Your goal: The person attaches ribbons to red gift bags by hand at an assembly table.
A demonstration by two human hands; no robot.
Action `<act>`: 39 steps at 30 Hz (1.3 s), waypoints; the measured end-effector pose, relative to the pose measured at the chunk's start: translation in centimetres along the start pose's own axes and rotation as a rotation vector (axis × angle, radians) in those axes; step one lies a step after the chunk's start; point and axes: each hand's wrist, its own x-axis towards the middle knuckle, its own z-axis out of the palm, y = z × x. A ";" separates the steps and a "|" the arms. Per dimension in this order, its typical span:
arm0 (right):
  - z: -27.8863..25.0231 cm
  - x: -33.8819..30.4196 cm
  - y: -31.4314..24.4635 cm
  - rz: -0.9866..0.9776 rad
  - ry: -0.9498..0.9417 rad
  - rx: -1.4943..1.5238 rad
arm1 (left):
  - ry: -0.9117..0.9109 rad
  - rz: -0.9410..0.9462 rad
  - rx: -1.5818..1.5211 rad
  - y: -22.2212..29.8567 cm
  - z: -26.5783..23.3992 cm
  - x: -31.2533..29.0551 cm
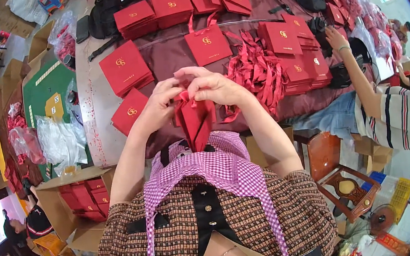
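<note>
A red paper gift bag (196,127) is held upright, edge toward me, in front of my chest. My left hand (159,104) pinches the bag's top edge from the left. Opposite it, my right hand (216,86) has thumb and fingers closed on the top, where a bit of red ribbon shows. The fingers partly hide how the ribbon sits in the bag. Just beyond my hands lies a flat red bag with ribbon handles (208,45). To its right spreads a heap of loose red ribbons (255,77).
Flat red bags are stacked at the left (124,68), along the back (172,8) and at the right (281,37) of the dark red cloth (163,48). A co-worker's arm (358,64) reaches in from the right. An open carton (60,209) of red bags stands at lower left.
</note>
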 end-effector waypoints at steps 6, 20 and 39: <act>-0.3 -3.9 4.8 0.209 0.437 -0.229 | 0.185 -0.149 0.115 -0.8 -1.5 -1.2; 5.6 -14.0 11.7 0.296 0.215 -1.031 | 0.375 -0.706 -0.481 -2.7 1.1 -3.6; 5.2 -14.8 12.5 0.437 0.345 -0.871 | 0.417 -0.712 -0.545 -2.3 1.1 -3.9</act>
